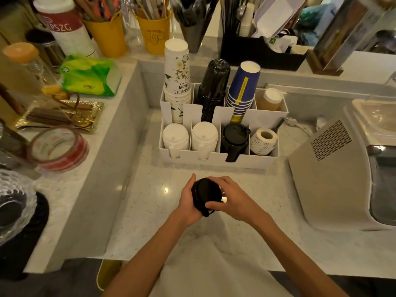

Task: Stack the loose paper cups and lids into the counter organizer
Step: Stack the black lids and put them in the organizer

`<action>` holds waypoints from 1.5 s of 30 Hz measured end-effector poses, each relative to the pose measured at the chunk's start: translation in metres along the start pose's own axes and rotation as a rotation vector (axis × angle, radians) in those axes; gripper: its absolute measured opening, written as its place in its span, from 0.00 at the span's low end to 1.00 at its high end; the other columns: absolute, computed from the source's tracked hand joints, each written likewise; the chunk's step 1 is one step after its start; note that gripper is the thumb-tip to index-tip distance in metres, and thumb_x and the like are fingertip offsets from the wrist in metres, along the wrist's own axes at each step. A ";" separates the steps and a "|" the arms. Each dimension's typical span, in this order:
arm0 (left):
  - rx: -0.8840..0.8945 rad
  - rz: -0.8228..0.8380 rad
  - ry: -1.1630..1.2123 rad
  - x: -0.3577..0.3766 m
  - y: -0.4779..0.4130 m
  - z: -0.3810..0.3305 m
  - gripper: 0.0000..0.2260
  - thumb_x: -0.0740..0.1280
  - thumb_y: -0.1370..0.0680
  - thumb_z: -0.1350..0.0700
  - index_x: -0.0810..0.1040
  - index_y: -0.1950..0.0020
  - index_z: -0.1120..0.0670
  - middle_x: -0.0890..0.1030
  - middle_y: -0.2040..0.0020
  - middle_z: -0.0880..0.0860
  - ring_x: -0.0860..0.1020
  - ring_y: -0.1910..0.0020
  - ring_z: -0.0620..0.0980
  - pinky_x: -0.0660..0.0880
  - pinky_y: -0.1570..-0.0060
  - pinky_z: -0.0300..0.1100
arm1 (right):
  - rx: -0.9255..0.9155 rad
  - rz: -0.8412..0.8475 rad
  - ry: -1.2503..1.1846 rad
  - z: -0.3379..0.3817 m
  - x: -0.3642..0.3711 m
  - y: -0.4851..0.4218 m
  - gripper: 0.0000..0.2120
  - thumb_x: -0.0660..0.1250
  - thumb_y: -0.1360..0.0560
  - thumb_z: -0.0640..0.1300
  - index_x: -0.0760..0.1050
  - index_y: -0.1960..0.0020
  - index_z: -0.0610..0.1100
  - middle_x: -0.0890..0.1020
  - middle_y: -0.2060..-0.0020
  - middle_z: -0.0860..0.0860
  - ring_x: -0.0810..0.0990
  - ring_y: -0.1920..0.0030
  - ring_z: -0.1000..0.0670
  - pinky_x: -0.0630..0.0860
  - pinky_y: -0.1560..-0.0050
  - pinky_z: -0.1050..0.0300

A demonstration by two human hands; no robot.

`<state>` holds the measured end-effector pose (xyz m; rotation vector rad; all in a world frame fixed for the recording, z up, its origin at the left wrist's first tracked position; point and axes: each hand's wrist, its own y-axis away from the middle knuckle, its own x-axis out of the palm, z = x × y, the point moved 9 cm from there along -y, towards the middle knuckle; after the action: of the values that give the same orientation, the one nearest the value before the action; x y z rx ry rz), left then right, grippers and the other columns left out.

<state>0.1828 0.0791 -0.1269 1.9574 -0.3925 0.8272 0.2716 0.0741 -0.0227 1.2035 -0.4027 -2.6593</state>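
Head view, hands: the left hand [188,202] and right hand [230,198] met above the speckled stone counter [150,200], in front of the organizer.
Held thing: a short stack of black lids [205,196], round, glossy plastic, tilted so the top face showed; how many lids were in it could not be told.
Left fingers: curled around the stack's left side, thumb lying up along its rim.
Right fingers: bent over the stack's right edge, thumb and fingertips pinching the near rim.
Organizer: a white organizer [218,159] of flat panels, with four front bays and four back bays.
Front bays, left to right: two stacks of white domed lids [175,137], one stack of black lids in the third bay [235,137], one paper label roll [264,141].
Back bays, left to right: upside-down floral white paper cups [177,78], ribbed black cups [213,86], blue cups with a yellow stripe [243,88], a small brown cup stack [270,99].
Surroundings: a roll of tape [58,147] and a green tissue pack [90,77] lay on the raised ledge to the left; a beige vented machine [330,166] stood on the right.
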 end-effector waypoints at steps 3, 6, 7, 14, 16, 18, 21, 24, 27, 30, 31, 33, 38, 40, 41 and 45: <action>-0.026 -0.011 0.008 -0.003 0.000 0.003 0.29 0.69 0.32 0.33 0.83 0.43 0.54 0.84 0.44 0.60 0.83 0.47 0.59 0.79 0.49 0.54 | -0.020 0.033 0.015 0.000 0.001 0.000 0.35 0.73 0.30 0.57 0.63 0.27 0.54 0.69 0.32 0.53 0.71 0.36 0.51 0.73 0.37 0.58; -0.027 -0.020 0.017 -0.002 0.000 0.004 0.29 0.65 0.29 0.33 0.83 0.43 0.55 0.84 0.44 0.61 0.83 0.48 0.60 0.79 0.49 0.55 | 0.006 0.010 0.002 -0.003 0.000 -0.001 0.34 0.72 0.30 0.59 0.64 0.28 0.55 0.71 0.34 0.53 0.73 0.38 0.50 0.75 0.41 0.59; -0.018 -0.025 0.017 -0.002 0.000 0.003 0.29 0.64 0.28 0.33 0.83 0.42 0.55 0.84 0.45 0.61 0.83 0.49 0.60 0.79 0.48 0.55 | 0.033 -0.007 -0.005 -0.004 0.000 -0.001 0.34 0.71 0.30 0.61 0.64 0.28 0.55 0.71 0.35 0.53 0.74 0.40 0.51 0.75 0.44 0.60; 0.068 -0.038 -0.005 0.002 0.001 -0.004 0.24 0.60 0.24 0.35 0.82 0.43 0.52 0.85 0.48 0.59 0.84 0.52 0.58 0.81 0.53 0.53 | 0.216 -0.083 -0.029 -0.011 0.005 0.000 0.35 0.68 0.31 0.66 0.66 0.31 0.49 0.74 0.38 0.49 0.78 0.44 0.48 0.74 0.53 0.61; 0.080 -0.038 -0.010 0.001 0.001 -0.006 0.24 0.60 0.24 0.35 0.82 0.43 0.52 0.85 0.48 0.59 0.84 0.52 0.58 0.80 0.51 0.54 | 0.224 -0.091 -0.035 -0.009 0.005 -0.001 0.35 0.69 0.31 0.66 0.65 0.31 0.49 0.74 0.38 0.48 0.78 0.43 0.48 0.76 0.52 0.59; 0.088 -0.042 -0.007 0.000 0.001 -0.007 0.24 0.61 0.25 0.35 0.83 0.43 0.51 0.85 0.49 0.58 0.84 0.52 0.57 0.80 0.51 0.54 | 0.227 -0.085 -0.046 -0.008 0.005 -0.001 0.36 0.69 0.31 0.66 0.65 0.31 0.49 0.75 0.38 0.48 0.78 0.43 0.48 0.77 0.50 0.57; 0.099 -0.030 -0.004 0.000 0.002 -0.010 0.22 0.61 0.25 0.36 0.83 0.44 0.51 0.85 0.49 0.58 0.85 0.52 0.57 0.81 0.55 0.53 | 0.203 -0.046 -0.065 -0.005 0.006 -0.005 0.36 0.70 0.32 0.65 0.64 0.30 0.51 0.73 0.37 0.48 0.78 0.43 0.47 0.78 0.48 0.56; 0.085 -0.034 0.004 -0.002 0.002 -0.010 0.23 0.61 0.24 0.37 0.83 0.44 0.51 0.85 0.49 0.58 0.85 0.53 0.57 0.81 0.55 0.53 | 0.180 -0.013 -0.050 -0.005 0.005 -0.009 0.35 0.71 0.32 0.64 0.65 0.30 0.52 0.73 0.37 0.49 0.78 0.43 0.47 0.80 0.46 0.54; 0.072 -0.054 0.006 -0.002 0.002 -0.009 0.23 0.61 0.25 0.36 0.83 0.43 0.52 0.85 0.49 0.58 0.85 0.53 0.57 0.80 0.54 0.53 | 0.206 -0.017 -0.013 -0.009 0.005 -0.011 0.37 0.70 0.33 0.67 0.65 0.30 0.52 0.75 0.38 0.49 0.78 0.44 0.48 0.77 0.51 0.58; 0.093 -0.067 0.001 -0.002 0.003 -0.012 0.23 0.61 0.25 0.36 0.83 0.43 0.51 0.85 0.49 0.59 0.84 0.52 0.58 0.80 0.53 0.53 | 0.208 -0.029 -0.026 -0.012 0.008 -0.012 0.38 0.69 0.33 0.68 0.65 0.30 0.51 0.75 0.37 0.48 0.78 0.44 0.47 0.75 0.52 0.58; 0.098 -0.076 0.002 -0.002 0.003 -0.013 0.23 0.62 0.25 0.36 0.83 0.44 0.51 0.85 0.49 0.59 0.84 0.52 0.58 0.80 0.52 0.53 | 0.216 -0.016 -0.075 -0.013 0.010 -0.013 0.39 0.69 0.33 0.68 0.64 0.29 0.51 0.74 0.37 0.48 0.78 0.43 0.47 0.77 0.50 0.56; 0.104 -0.095 -0.031 -0.003 0.002 -0.015 0.22 0.62 0.25 0.36 0.84 0.46 0.50 0.86 0.51 0.58 0.85 0.53 0.57 0.81 0.52 0.53 | 0.222 0.023 -0.191 -0.013 0.018 -0.015 0.41 0.70 0.34 0.68 0.62 0.28 0.52 0.71 0.36 0.47 0.76 0.41 0.46 0.78 0.43 0.52; 0.102 -0.115 -0.138 -0.004 0.004 -0.015 0.19 0.62 0.25 0.37 0.86 0.52 0.48 0.87 0.55 0.54 0.86 0.57 0.52 0.80 0.53 0.50 | 0.174 -0.036 -0.266 -0.010 0.031 -0.018 0.39 0.76 0.35 0.59 0.60 0.30 0.63 0.69 0.38 0.47 0.71 0.38 0.44 0.77 0.40 0.50; 0.086 -0.120 -0.118 -0.006 0.006 -0.013 0.19 0.62 0.25 0.38 0.86 0.52 0.49 0.86 0.56 0.54 0.86 0.57 0.52 0.82 0.56 0.49 | 0.173 -0.036 -0.269 -0.013 0.037 -0.017 0.41 0.76 0.35 0.58 0.57 0.29 0.64 0.68 0.36 0.48 0.70 0.37 0.45 0.76 0.40 0.51; 0.075 -0.123 -0.105 -0.007 0.007 -0.012 0.18 0.63 0.25 0.39 0.86 0.52 0.50 0.86 0.56 0.55 0.86 0.57 0.52 0.82 0.59 0.49 | 0.170 -0.022 -0.278 -0.014 0.040 -0.018 0.43 0.76 0.35 0.58 0.55 0.27 0.64 0.67 0.35 0.48 0.70 0.37 0.45 0.76 0.40 0.52; 0.052 -0.096 -0.094 -0.001 0.010 -0.011 0.17 0.64 0.25 0.41 0.86 0.53 0.51 0.86 0.56 0.55 0.85 0.57 0.52 0.81 0.61 0.47 | 0.144 0.023 -0.274 -0.015 0.042 -0.022 0.42 0.76 0.37 0.57 0.58 0.30 0.63 0.70 0.37 0.48 0.75 0.39 0.46 0.79 0.41 0.50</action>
<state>0.1719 0.0829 -0.1176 2.0521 -0.3322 0.6928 0.2542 0.0803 -0.0683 0.8618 -0.6558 -2.8237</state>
